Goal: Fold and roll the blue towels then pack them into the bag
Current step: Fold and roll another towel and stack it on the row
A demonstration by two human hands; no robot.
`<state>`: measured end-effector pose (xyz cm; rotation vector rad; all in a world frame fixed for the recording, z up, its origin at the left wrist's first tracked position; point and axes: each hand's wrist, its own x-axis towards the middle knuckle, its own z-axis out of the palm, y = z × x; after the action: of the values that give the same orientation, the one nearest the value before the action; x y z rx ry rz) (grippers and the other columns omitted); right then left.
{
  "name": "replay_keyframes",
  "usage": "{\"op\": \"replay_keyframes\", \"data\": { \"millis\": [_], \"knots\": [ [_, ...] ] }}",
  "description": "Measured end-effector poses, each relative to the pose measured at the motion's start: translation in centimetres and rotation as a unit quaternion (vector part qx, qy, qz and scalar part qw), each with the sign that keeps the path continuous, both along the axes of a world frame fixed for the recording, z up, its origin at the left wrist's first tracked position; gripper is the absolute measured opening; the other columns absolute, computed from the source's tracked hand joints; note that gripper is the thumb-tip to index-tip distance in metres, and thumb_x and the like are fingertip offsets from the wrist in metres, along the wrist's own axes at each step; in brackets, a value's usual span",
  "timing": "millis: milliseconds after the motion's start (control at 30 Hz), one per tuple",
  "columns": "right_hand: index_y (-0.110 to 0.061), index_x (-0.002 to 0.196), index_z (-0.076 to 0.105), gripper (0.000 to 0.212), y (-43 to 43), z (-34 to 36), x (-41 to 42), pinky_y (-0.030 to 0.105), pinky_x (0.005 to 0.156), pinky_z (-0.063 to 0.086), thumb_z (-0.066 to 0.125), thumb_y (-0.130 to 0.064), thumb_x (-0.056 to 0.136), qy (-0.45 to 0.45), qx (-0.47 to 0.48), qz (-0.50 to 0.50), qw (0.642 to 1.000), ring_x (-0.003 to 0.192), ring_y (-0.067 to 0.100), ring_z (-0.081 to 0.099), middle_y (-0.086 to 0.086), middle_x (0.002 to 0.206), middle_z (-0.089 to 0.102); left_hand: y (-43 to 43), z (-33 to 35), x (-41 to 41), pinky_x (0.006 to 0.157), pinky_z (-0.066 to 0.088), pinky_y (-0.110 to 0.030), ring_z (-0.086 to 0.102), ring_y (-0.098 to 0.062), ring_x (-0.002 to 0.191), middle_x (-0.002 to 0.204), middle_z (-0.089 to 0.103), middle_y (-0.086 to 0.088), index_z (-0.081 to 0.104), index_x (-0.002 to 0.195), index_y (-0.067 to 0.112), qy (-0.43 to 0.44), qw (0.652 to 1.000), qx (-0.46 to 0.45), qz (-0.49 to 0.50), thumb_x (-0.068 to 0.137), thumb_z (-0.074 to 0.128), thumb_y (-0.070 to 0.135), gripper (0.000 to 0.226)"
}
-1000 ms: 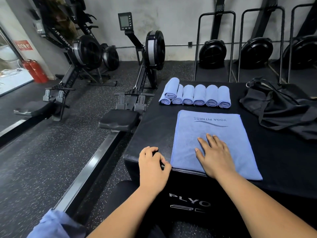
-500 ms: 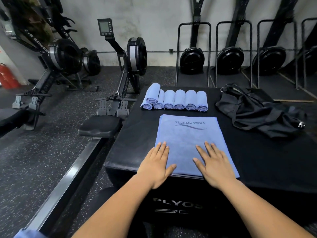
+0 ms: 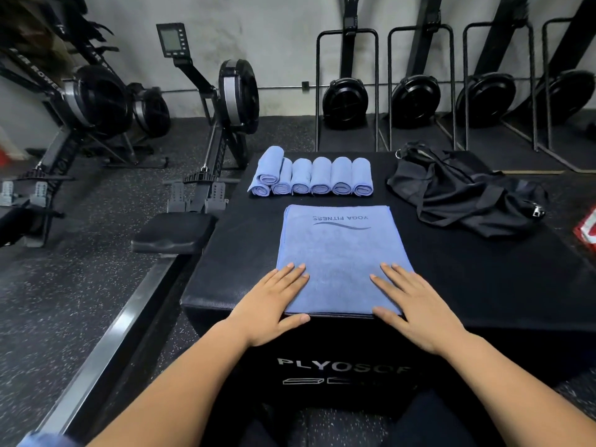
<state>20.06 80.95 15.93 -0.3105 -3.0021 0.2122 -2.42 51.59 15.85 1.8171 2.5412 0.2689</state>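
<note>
blue folded towel [image 3: 342,253] lies flat on the plyo box [image 3: 483,285], its near hem right along the box's near edge, the printed logo at the far end and upside down to the wearer. the left hand [image 3: 274,304] and right hand [image 3: 419,311] lie on its two near corners, palms down, fingers straight and spread, gripping nothing; each thumb reaches the box's front edge. beyond the towel, toward the far edge, sits a row of rolled towels [image 3: 319,177], one roll perched on top at the left end. the black bag [image 3: 458,191] is slumped by the far right corner, and i cannot tell where its mouth is.

risks, as i judge them: with the hem on the very edge, starting the roll could drag the cloth off the front. uneven pressure between the hands would send the roll crooked, so its ends telescope. a loose first turn would give a fat roll that unwinds. rolling forward ends near the row; a bump could topple the perched roll off the left edge, toward the rowing machine seat [image 3: 171,233]. the collapsed bag will likely need holding open when packing.
</note>
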Motion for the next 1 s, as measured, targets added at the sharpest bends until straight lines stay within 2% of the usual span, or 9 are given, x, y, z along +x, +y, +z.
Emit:
{"op": "replay_keyframes", "data": {
  "millis": [67,133,233,367,633,767,867,933,1000],
  "knots": [
    [-0.046,0.156,0.039,0.078,0.3,0.0,0.2,0.039,0.131,0.011,0.046,-0.086,0.09,0.043,-0.075,0.009,0.996,0.159,0.002,0.0,-0.016,0.172,0.015,-0.3,0.0,0.0,0.132,0.007,-0.036,-0.003,-0.005,0.161,0.175,0.012,0.013,0.029,0.165,0.033,-0.069,0.996,0.061,0.007,0.098,0.051,0.074,0.081],
    [-0.047,0.133,0.061,0.065,0.3,0.3,0.4,0.037,0.13,0.015,0.069,-0.082,0.079,0.086,-0.153,0.012,0.984,0.157,0.0,0.013,-0.02,0.165,0.033,-0.6,0.1,0.0,0.131,0.014,-0.034,0.006,-0.002,0.16,0.171,0.025,0.017,0.047,0.156,0.037,-0.135,0.984,0.11,0.022,0.092,0.066,0.07,0.074],
    [-0.042,0.095,0.066,0.038,0.1,0.8,0.5,0.035,0.128,0.021,0.087,-0.064,0.072,0.121,-0.226,0.005,0.967,0.152,-0.005,0.026,-0.025,0.153,0.049,-0.7,0.5,-0.1,0.128,0.021,-0.032,0.013,0.005,0.157,0.165,0.034,0.026,0.06,0.142,0.043,-0.187,0.973,0.126,0.052,0.084,0.077,0.068,0.066],
    [-0.037,0.08,0.073,0.017,0.2,0.5,0.5,0.04,0.126,0.029,0.09,-0.042,0.077,0.155,-0.299,-0.04,0.941,0.145,-0.006,0.039,-0.026,0.14,0.062,-0.5,1.1,-0.1,0.126,0.024,-0.03,0.017,0.009,0.154,0.16,0.039,0.03,0.066,0.133,0.046,-0.223,0.964,0.126,0.07,0.08,0.083,0.062,0.057],
    [-0.032,0.074,0.073,0.016,-0.4,1.0,0.0,0.027,0.114,0.042,0.088,-0.032,0.081,0.22,-0.334,-0.123,0.908,0.126,-0.011,0.056,-0.023,0.113,0.075,-0.5,0.9,-0.1,0.123,0.029,-0.024,0.036,0.007,0.148,0.144,0.061,0.024,0.081,0.108,0.035,-0.291,0.928,0.212,0.098,0.086,0.087,0.03,0.023],
    [-0.035,0.086,0.073,0.019,-0.4,0.8,0.5,0.022,0.112,0.04,0.091,-0.029,0.08,0.182,-0.282,-0.077,0.939,0.135,-0.008,0.05,-0.022,0.124,0.07,-0.4,0.5,-0.3,0.119,0.037,-0.021,0.049,0.005,0.14,0.127,0.072,0.022,0.083,0.105,0.024,-0.312,0.902,0.269,0.131,0.093,0.08,0.015,0.015],
    [-0.03,0.093,0.073,0.03,0.3,-0.1,0.8,0.025,0.112,0.043,0.088,-0.009,0.078,0.186,-0.24,-0.07,0.95,0.136,0.0,0.053,-0.02,0.126,0.07,-0.2,0.7,-0.4,0.116,0.04,-0.019,0.054,0.007,0.134,0.118,0.074,0.026,0.083,0.107,0.025,-0.312,0.893,0.282,0.16,0.095,0.079,0.019,0.014],
    [-0.028,0.093,0.074,0.032,0.3,-0.1,0.6,0.022,0.104,0.047,0.085,-0.002,0.079,0.236,-0.246,-0.126,0.932,0.122,0.005,0.063,-0.016,0.115,0.073,-0.1,0.8,-0.3,0.112,0.043,-0.019,0.057,0.009,0.128,0.116,0.073,0.03,0.083,0.103,0.029,-0.327,0.877,0.292,0.196,0.094,0.08,0.024,0.011],
    [-0.027,0.097,0.077,0.019,0.0,0.5,0.3,0.021,0.088,0.046,0.084,-0.013,0.086,0.269,-0.259,-0.196,0.907,0.099,0.003,0.066,-0.014,0.104,0.074,0.0,0.8,-0.3,0.107,0.049,-0.025,0.064,0.006,0.119,0.118,0.073,0.025,0.083,0.104,0.031,-0.341,0.854,0.311,0.24,0.091,0.083,0.029,0.013]
  ]
}}
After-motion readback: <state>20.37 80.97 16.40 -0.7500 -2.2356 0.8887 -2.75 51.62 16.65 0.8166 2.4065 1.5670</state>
